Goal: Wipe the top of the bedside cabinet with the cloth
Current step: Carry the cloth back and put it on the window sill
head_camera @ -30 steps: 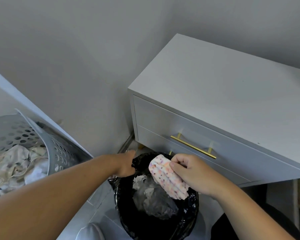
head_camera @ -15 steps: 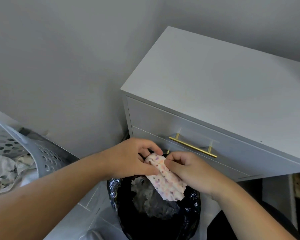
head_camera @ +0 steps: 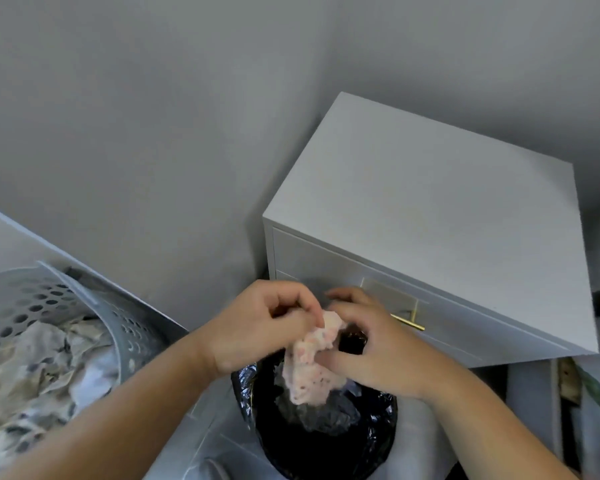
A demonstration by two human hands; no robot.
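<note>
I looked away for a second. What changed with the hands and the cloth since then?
The left hand came off the bin liner's rim and took hold of the cloth; the right hand already held it. Both now bunch it over the bin. The cabinet top remains bare and untouched, the laundry basket as before.

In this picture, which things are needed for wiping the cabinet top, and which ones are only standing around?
Needed for the job:
- cloth, held over the bin by both hands: left hand, right hand
- bedside cabinet, its top bare

Only standing around:
- bin with black liner, below the hands
- laundry basket with clothes, at the left
</note>
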